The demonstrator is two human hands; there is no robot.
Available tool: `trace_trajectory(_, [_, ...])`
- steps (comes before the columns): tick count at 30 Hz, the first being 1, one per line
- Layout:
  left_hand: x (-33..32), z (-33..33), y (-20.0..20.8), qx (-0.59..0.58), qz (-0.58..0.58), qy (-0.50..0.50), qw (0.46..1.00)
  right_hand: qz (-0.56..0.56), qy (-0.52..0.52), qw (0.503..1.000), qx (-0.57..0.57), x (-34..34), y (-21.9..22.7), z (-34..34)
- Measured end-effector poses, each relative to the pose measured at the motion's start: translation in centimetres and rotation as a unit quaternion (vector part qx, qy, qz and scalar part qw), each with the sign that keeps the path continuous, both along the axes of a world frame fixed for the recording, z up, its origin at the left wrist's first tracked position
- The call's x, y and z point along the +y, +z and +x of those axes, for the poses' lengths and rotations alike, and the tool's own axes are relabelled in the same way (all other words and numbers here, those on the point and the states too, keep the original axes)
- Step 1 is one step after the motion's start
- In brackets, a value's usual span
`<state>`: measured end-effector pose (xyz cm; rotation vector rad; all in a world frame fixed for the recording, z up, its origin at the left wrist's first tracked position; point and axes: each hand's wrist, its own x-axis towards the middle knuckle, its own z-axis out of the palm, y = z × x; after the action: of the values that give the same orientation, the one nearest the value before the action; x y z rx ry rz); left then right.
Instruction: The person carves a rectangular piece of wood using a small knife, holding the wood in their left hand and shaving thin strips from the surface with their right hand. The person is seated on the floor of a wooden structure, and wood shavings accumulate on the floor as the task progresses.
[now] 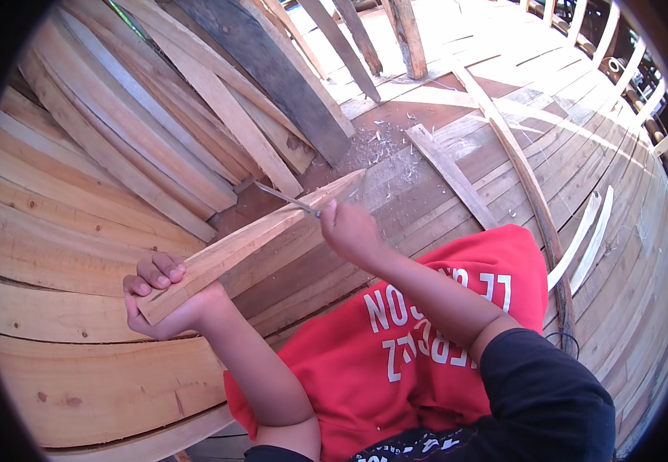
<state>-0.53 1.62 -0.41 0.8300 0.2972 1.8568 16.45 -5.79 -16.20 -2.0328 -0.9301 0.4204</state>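
A long pale wooden piece (261, 229) lies slantwise in front of me, its near end at the left and its far end pointing up to the right. My left hand (188, 314) is wrapped round the near end, thumb side below and fingertips over the top edge. Farther along, my right hand (349, 233) is closed on the handle of a knife (288, 199). Its thin blade crosses the upper edge of the wood and points up to the left. Most of the handle is hidden in my fist, which is slightly blurred.
Curved planks (80, 246) form a wall at the left, with upright boards (218, 115) leaning beside it. Shavings (376, 150) litter the plank floor. A short board (453, 177), a long curved strip (511, 138) and pale strips (592, 242) lie to the right. Red cloth (426, 323) covers my lap.
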Motion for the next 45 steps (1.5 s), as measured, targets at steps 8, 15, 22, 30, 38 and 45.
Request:
trace_trajectory(8, [-1.4, 1.0, 0.0, 0.035, 0.077, -0.008, 0.996, -0.020, 0.065, 0.997, 0.024, -0.7, 3.5, -0.5])
trace_trajectory(15, [0.0, 0.4, 0.4, 0.006, 0.041, -0.015, 0.999, -0.064, -0.030, 0.996, 0.062, 0.2, -3.0, 4.7])
trace_trajectory(22, [-0.8, 1.7, 0.6, -0.003, 0.011, -0.011, 1.000, -0.042, -0.090, 0.992, 0.076, 0.9, -7.9, 7.2])
trace_trajectory(30, [-1.2, 1.0, 0.5, 0.028, 0.032, 0.006, 0.999, -0.069, -0.010, 0.994, 0.090, 1.1, -3.6, 4.1])
trace_trajectory(38, [-1.6, 1.2, 0.9, 0.037, 0.035, 0.014, 0.999, -0.055, 0.008, 0.992, 0.115, 1.5, -1.6, 2.1])
trace_trajectory(45, [0.5, -0.8, 0.1, 0.042, 0.076, -0.057, 0.995, -0.022, 0.045, 0.993, 0.107, 1.6, -1.3, 1.4])
